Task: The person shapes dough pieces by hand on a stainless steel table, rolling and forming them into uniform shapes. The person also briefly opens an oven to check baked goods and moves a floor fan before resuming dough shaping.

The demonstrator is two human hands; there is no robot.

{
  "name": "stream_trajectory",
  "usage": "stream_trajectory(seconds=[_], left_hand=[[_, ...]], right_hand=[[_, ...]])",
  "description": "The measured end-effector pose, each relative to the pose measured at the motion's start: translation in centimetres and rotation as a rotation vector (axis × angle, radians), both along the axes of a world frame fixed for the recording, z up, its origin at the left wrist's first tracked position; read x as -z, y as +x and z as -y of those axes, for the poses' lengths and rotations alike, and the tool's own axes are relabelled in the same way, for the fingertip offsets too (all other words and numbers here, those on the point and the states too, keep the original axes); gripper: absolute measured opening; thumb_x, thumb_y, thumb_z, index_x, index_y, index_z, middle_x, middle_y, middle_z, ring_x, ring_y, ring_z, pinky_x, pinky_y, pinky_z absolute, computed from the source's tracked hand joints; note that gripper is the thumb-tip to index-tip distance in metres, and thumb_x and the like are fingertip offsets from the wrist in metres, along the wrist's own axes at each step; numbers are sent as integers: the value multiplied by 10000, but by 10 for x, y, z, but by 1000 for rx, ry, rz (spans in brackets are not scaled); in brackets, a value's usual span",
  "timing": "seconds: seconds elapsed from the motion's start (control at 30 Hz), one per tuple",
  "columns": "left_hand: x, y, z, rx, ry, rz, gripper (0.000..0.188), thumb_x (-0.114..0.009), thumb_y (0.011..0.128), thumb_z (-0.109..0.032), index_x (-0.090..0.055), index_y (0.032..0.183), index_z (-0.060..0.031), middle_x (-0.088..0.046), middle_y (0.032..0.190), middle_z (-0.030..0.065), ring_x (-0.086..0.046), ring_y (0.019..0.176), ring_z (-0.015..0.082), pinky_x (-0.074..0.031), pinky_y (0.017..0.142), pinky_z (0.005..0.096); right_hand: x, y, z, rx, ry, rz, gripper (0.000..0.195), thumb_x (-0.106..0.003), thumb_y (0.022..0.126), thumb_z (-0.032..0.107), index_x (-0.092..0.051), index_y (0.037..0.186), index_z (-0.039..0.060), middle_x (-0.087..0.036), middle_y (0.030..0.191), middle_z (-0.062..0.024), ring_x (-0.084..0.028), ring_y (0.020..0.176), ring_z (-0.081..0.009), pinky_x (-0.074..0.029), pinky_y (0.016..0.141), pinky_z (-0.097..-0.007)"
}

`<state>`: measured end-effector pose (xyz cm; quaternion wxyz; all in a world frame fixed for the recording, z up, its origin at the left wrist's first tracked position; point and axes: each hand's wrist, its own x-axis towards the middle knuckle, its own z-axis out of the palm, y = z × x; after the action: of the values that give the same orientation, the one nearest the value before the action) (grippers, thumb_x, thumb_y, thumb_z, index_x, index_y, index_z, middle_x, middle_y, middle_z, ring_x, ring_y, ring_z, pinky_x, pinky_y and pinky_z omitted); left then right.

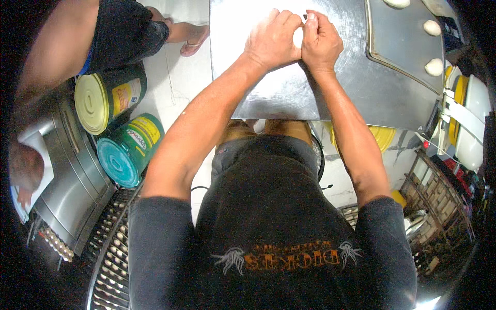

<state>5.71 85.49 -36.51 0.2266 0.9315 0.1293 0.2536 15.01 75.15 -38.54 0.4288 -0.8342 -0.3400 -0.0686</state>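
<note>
Over the shiny metal worktop (279,100), my left hand (273,38) and my right hand (322,43) meet with curled fingers. The heel of the left hand touches the right hand near the wrist. A bright white patch shows in the gap between them; whether it is dough or glare from the worktop cannot be told. A tiny dark spot lies by the right thumb and fingertips, too small to identify. What the fingers enclose is hidden. To the right, a metal tray (403,42) carries several white dough balls, one dough ball (432,28) near its right side.
At left stand a yellow-lidded bucket (92,104) and a teal-lidded bucket (118,162). Another person's leg and sandalled foot (195,41) are beside the worktop. Slatted racks (110,267) stand behind me at left. White and yellow plastic ware (471,120) sits at right.
</note>
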Motion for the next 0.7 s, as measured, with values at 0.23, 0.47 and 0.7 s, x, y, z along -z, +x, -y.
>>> stream_trajectory(seconds=[0.23, 0.47, 0.7], left_hand=[[-12, -14, 18, 4, -34, 20, 258, -739, 797, -254, -679, 988, -93, -670, 948, 88, -645, 884, 339, -553, 802, 487], [-7, -11, 17, -6, 32, -77, 189, -708, 819, -199, -655, 941, -65, -656, 929, 107, -651, 855, 338, -572, 692, 471], [-21, -30, 12, 132, -265, -168, 513, -837, 671, -433, -695, 1013, -78, -684, 977, 151, -647, 981, 372, -521, 862, 492]], right_hand=[[-15, -19, 19, -59, -74, -176, 316, -592, 967, 305, -724, 1125, 66, -739, 946, -116, -662, 894, -309, -532, 860, -446], [-15, 0, 0, -10, -31, -66, 324, -619, 933, 322, -737, 1073, 55, -724, 883, -135, -663, 810, -334, -527, 768, -469], [-30, -8, 23, -163, -85, -279, 290, -695, 884, 276, -725, 1051, 42, -714, 863, -131, -684, 893, -318, -536, 795, -431]])
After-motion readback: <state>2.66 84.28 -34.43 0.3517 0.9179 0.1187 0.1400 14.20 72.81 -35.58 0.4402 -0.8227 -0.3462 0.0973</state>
